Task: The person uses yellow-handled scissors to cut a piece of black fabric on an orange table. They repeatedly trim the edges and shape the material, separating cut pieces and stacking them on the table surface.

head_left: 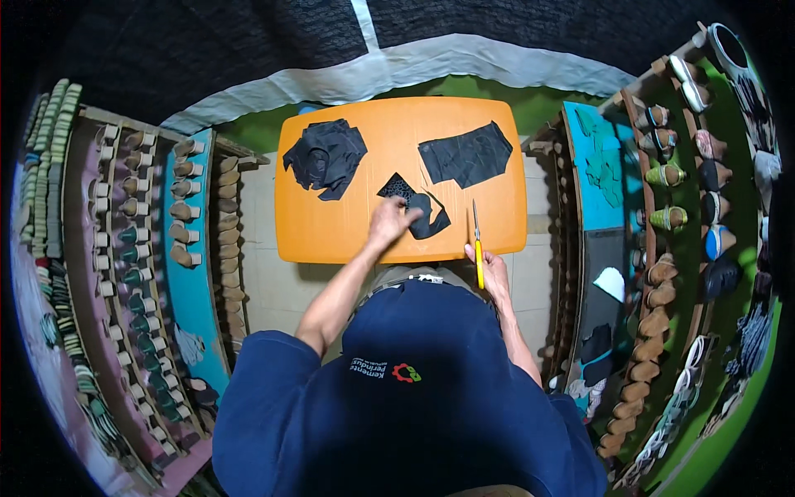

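On the orange table (331, 232), my left hand (389, 221) pinches the edge of a small black fabric piece (431, 222) with a curved outline. A dark patterned piece (396, 186) lies flat just beyond its fingertips. My right hand (491, 272), at the table's near edge, is closed around scissors (479, 253) with yellow handles. Their blades point away from me, apart from the fabric. A crumpled pile of black fabric (325, 157) rests at the far left of the table, and a flatter folded black fabric (468, 155) at the far right.
Wooden racks with rows of brown shoe forms (184, 211) stand on the left. More racks with shoes (667, 174) and shoe forms line the right. A turquoise board (592, 124) with green scraps is right of the table. A black curtain (248, 50) hangs behind.
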A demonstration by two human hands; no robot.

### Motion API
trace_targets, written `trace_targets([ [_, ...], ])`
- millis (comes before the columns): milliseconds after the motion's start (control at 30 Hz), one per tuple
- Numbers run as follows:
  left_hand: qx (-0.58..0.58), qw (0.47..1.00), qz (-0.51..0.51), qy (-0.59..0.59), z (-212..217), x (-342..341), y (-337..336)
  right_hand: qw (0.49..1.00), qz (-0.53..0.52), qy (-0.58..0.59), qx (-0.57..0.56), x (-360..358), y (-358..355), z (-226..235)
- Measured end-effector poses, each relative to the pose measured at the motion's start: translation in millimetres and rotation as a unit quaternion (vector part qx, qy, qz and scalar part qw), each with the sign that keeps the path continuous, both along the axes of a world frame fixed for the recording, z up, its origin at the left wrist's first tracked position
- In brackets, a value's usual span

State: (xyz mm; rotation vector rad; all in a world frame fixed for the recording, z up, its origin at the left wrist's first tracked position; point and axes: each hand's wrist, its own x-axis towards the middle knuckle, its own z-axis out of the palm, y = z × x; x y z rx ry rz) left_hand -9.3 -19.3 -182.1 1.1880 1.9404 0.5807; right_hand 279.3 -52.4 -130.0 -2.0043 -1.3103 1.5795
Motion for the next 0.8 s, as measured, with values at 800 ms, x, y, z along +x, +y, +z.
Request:
trace_targets([
  [800, -0.09, 0.781, 0.223, -0.576, 75.4, 17.0, 19.6, 0.953, 0.03, 0.276, 0.119, -48.3, 48.3, 32.3],
])
